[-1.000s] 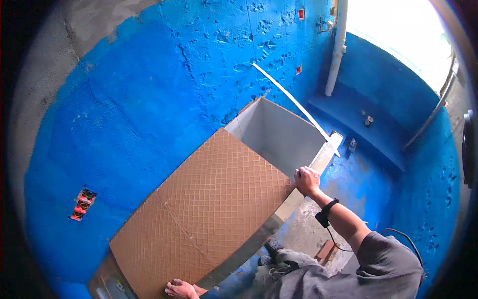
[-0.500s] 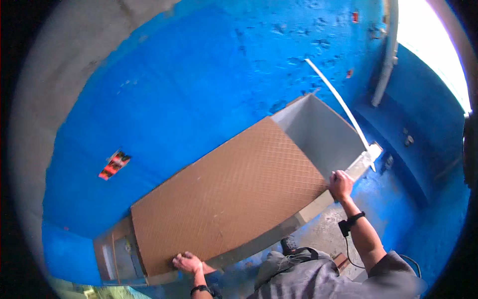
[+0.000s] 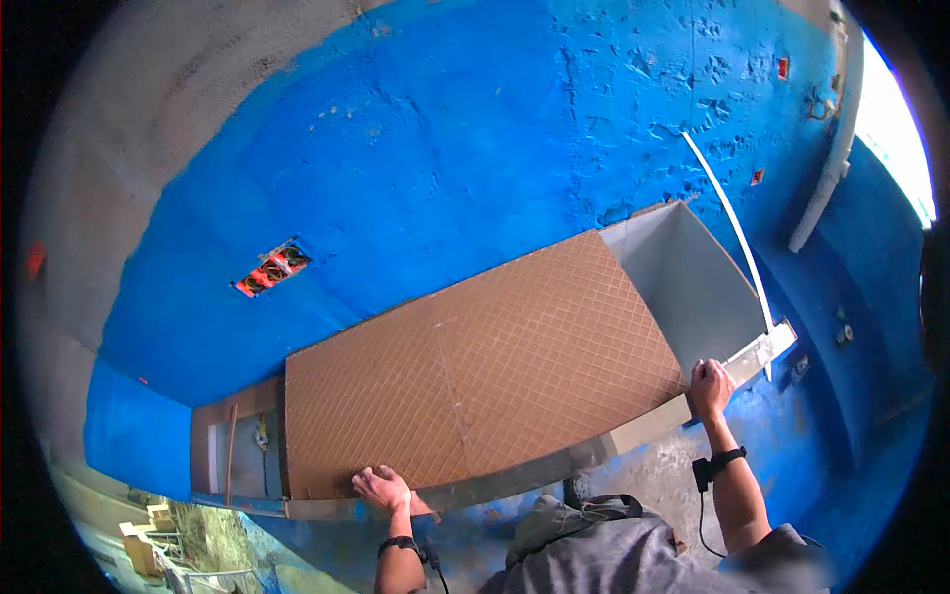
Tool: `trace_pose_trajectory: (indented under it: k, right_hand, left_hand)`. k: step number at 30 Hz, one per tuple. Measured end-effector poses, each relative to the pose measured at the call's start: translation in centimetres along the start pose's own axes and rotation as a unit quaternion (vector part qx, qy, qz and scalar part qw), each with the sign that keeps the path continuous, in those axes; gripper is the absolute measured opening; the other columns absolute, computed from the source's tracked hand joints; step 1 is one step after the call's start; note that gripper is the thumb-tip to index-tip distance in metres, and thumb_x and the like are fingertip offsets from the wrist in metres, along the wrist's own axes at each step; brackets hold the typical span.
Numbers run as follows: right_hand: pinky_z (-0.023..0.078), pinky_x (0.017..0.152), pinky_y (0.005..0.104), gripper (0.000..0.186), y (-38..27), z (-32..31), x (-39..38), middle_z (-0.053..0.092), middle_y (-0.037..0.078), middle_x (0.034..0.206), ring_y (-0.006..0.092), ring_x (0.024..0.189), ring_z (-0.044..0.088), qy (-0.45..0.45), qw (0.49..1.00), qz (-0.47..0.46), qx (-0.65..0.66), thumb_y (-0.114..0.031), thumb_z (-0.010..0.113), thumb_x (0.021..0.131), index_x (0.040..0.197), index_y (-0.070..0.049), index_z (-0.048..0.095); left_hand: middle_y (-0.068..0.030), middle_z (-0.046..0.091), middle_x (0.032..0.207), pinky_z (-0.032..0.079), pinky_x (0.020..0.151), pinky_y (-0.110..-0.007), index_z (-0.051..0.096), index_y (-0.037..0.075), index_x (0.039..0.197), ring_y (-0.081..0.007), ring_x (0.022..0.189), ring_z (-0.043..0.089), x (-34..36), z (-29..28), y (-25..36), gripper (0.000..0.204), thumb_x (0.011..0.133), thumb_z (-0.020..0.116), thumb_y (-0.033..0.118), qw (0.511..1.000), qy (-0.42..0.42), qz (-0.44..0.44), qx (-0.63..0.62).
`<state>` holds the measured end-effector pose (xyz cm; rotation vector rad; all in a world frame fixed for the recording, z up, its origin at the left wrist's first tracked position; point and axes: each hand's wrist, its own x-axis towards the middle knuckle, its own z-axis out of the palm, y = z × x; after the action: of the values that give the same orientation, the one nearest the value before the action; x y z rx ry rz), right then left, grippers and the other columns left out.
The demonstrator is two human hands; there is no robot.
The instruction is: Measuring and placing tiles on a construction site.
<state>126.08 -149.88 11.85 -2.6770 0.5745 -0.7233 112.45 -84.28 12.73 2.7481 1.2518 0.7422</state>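
Across the head view, the brown ridged panel (image 3: 485,366) lies ahead of both hands, long axis left to right; the left hand (image 3: 382,489), fingers bent, touches its near edge, the right hand (image 3: 712,388) curls by its near right corner; whether either grips, I cannot tell.

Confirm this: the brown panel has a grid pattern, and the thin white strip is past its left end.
Wrong end: in the head view, the thin white strip is past the right end of the brown panel, beyond the right hand. The grid pattern is right.
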Motion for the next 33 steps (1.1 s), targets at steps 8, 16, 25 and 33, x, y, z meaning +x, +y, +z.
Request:
trace_pose_trajectory:
  k: [8,16,25,33]
  right_hand:
    - [0.048,0.068,0.0504,0.028,0.1,0.0,-0.1,0.064,0.015,0.078,0.0382,0.077,0.065,-0.026,1.000,0.011,-0.013,-0.027,0.063,0.094,0.076,-0.006,0.059]
    - [0.046,0.065,0.0508,0.031,0.7,0.1,-0.1,0.062,0.014,0.075,0.0382,0.072,0.063,-0.003,1.000,0.003,0.000,-0.029,0.065,0.093,0.072,-0.007,0.056]
    - [0.048,0.067,0.0499,0.027,0.6,-0.1,0.0,0.063,0.013,0.077,0.0377,0.074,0.064,0.018,1.000,-0.009,-0.004,-0.027,0.066,0.091,0.074,-0.007,0.059]
    - [0.048,0.066,0.0504,0.029,-0.1,-0.3,0.0,0.062,0.014,0.076,0.0383,0.073,0.063,-0.005,1.000,0.010,0.016,-0.025,0.066,0.091,0.072,-0.005,0.057]
  left_hand:
    - [-0.0279,0.055,0.117,0.039,0.106,-0.056,0.063,-0.005,0.105,-0.0458,0.119,0.049,-0.1,0.8,-0.1,0.031,0.089,0.066,0.021,1.000,0.025,-0.004,-0.014]
    - [-0.0270,0.054,0.118,0.041,0.103,-0.056,0.061,-0.005,0.103,-0.0451,0.116,0.051,-0.1,0.5,0.4,0.030,0.090,0.064,0.022,1.000,-0.002,-0.003,-0.006]
    - [-0.0275,0.053,0.114,0.041,0.100,-0.058,0.058,-0.005,0.099,-0.0466,0.112,0.052,0.0,0.3,1.1,0.026,0.091,0.064,0.019,0.998,-0.029,-0.015,-0.047]
    - [-0.0243,0.053,0.111,0.042,0.099,-0.055,0.060,-0.006,0.101,-0.0439,0.110,0.051,0.0,0.5,0.4,0.026,0.089,0.065,0.016,1.000,0.012,0.004,-0.028]
